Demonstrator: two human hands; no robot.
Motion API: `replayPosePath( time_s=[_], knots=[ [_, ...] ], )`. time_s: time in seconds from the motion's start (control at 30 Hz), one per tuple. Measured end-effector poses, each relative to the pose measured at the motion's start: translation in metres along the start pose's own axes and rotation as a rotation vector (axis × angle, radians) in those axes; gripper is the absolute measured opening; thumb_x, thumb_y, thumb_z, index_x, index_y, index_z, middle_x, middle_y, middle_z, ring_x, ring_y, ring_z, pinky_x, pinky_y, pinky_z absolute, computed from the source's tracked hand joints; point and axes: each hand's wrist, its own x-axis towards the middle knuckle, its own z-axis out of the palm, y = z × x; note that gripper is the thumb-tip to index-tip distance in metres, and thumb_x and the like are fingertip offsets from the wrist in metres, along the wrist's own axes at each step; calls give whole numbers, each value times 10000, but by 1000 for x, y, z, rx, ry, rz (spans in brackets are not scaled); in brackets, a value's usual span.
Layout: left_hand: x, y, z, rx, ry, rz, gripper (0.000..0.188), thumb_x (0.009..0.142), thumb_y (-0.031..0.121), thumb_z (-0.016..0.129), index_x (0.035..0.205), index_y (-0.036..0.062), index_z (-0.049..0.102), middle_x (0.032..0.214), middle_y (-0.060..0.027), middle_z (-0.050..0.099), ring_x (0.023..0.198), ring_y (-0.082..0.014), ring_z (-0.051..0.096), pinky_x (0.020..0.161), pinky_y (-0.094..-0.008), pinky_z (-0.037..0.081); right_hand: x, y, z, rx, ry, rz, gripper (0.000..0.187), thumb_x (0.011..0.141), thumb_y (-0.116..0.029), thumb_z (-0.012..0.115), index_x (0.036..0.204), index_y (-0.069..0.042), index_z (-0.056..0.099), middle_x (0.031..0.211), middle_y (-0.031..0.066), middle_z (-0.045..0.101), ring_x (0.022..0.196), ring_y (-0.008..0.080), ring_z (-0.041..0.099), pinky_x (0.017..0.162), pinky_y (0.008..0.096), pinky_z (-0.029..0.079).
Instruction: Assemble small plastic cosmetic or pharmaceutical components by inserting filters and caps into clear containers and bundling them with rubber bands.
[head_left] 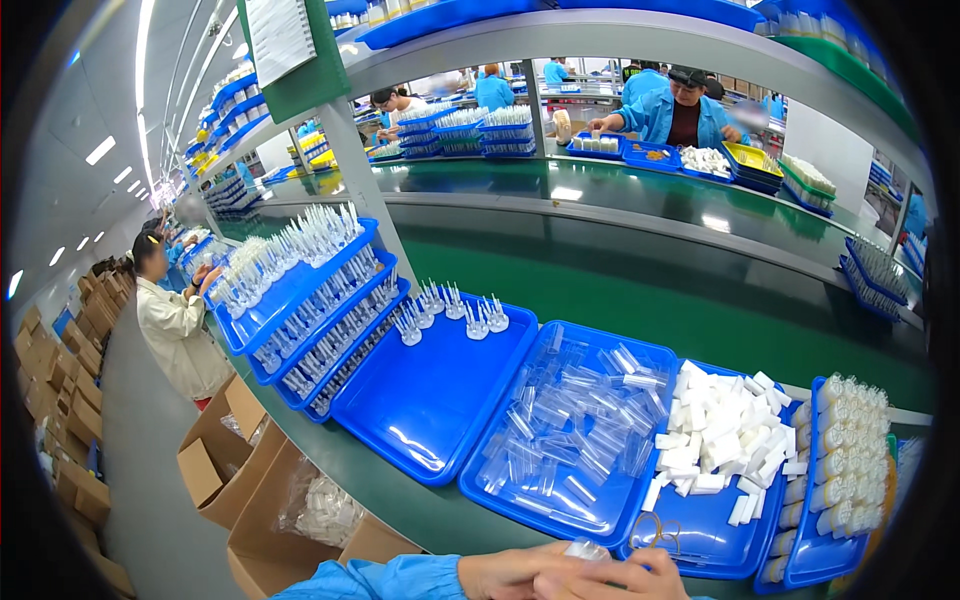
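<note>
At the lower edge my left hand [505,572] and my right hand [625,577] meet, fingers closed together around a small clear plastic piece [587,550]. Only the top of that piece shows above my fingers; its lower part is hidden. Just beyond my hands lies a blue tray [540,508] of loose clear plastic tubes [590,440]. To its right, white rectangular blocks [725,430] are heaped in another blue tray [700,560]. Thin tan rubber bands [655,535] rest at that tray's near edge, close to my right hand.
On the left, stacked blue trays [300,300] hold spiky clear parts, beside a blue tray [430,400] with several spiky clusters [485,318]. Bundled tubes [845,450] stand at the right. Open cartons [290,530] sit below the bench. A co-worker [675,110] works across the line.
</note>
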Motion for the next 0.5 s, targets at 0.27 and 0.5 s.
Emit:
replayPosePath(
  time_s=[0.27,0.5],
  knots=[
    [5,20,31,451,371,885,462,887,121,798,1293,7,610,808,-27,644,658,-106,611,593,-245,489,-38,11,65,1665,655,892,889,892,-442,755,1518,52,361,1445,171,555,1327,291,505,1041,365,397],
    [13,29,10,1770,438,1031,917,814,307,809,1508,-84,356,785,-100,657,652,-253,654,602,-364,527,-49,15,71,817,332,724,950,682,-254,924,1477,-10,467,1303,104,641,1149,181,526,888,286,441]
  ],
)
